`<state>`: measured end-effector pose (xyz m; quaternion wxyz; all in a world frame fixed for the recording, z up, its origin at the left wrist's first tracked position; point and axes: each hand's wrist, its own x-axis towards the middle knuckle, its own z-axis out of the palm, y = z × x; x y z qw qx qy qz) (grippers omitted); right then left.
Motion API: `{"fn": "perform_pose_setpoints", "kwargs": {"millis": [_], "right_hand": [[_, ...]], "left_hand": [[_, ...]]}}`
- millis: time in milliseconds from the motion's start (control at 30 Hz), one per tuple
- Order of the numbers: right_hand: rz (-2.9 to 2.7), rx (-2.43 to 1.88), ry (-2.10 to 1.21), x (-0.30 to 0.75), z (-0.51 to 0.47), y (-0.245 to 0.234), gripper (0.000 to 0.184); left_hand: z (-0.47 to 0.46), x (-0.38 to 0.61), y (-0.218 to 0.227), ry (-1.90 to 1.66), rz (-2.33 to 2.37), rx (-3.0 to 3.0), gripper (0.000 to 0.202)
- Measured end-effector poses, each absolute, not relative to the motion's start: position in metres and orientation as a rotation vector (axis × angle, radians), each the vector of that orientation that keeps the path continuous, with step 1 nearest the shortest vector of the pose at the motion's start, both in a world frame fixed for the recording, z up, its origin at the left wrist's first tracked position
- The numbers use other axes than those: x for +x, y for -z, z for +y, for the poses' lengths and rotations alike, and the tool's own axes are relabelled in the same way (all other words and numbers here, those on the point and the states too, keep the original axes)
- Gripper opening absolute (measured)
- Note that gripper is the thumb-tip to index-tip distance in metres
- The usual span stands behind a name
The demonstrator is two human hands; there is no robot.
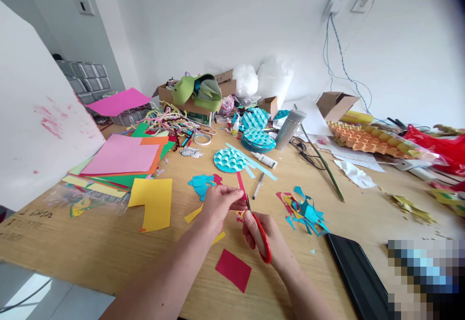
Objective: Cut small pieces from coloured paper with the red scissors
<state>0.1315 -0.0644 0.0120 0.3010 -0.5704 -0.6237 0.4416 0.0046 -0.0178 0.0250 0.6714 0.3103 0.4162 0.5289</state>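
Observation:
My left hand (222, 203) pinches a narrow red paper strip (240, 183) over the middle of the table. Closed round the red handles of the scissors (264, 242) is my right hand (267, 235). The scissor blades point up and touch or nearly touch the strip's lower end beside my left fingertips. Below my hands lies a dark red paper rectangle (233, 270). Just beyond my left hand is a blue fish-shaped paper cutout (201, 184). Small red and yellow bits show between my hands, partly hidden.
Blue and red paper scraps (307, 212) lie to the right, near a black phone-like slab (358, 276). Coloured sheets (121, 155) and yellow paper (158, 203) are on the left. A scalloped turquoise disc (229, 160), a pen (258, 185) and a steel flask (289, 130) stand or lie beyond.

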Motion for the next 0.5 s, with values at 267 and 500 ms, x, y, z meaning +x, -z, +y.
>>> {"fn": "perform_pose_setpoints", "kwargs": {"millis": [267,500], "right_hand": [[-1.664,-1.518,-1.137,0.1323,-0.0641,-0.0099,0.062],[-1.666,-1.538,-1.115,0.1330,-0.0638,-0.0065,0.060]], "left_hand": [[-0.0178,0.0054,-0.0251,-1.197,0.931,0.691,0.017],[-0.0183,0.0055,-0.0243,-1.194,0.927,0.686,0.016]]}}
